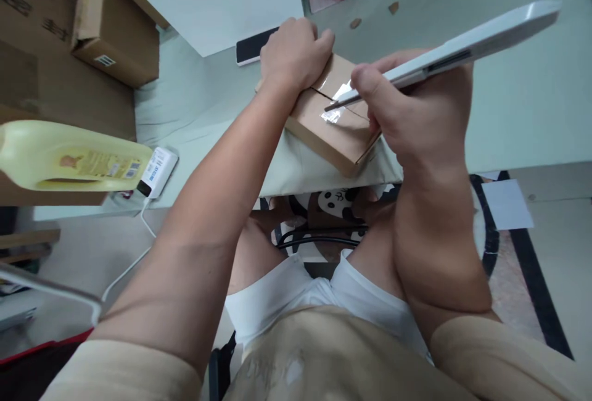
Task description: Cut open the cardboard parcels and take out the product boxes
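White cutter [488, 38] clamped in right fingers [377, 89]; left fingers [325, 41] on carton [330, 136] near table edge [531, 163], grip unclear.

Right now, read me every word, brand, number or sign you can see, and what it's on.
No text reads clearly.
Yellow bottle: print, too blurred.
White device: blue print, too small.
Large carton: dark markings, too blurred.
Smaller carton: white label, too small.
Taped box: no print visible.
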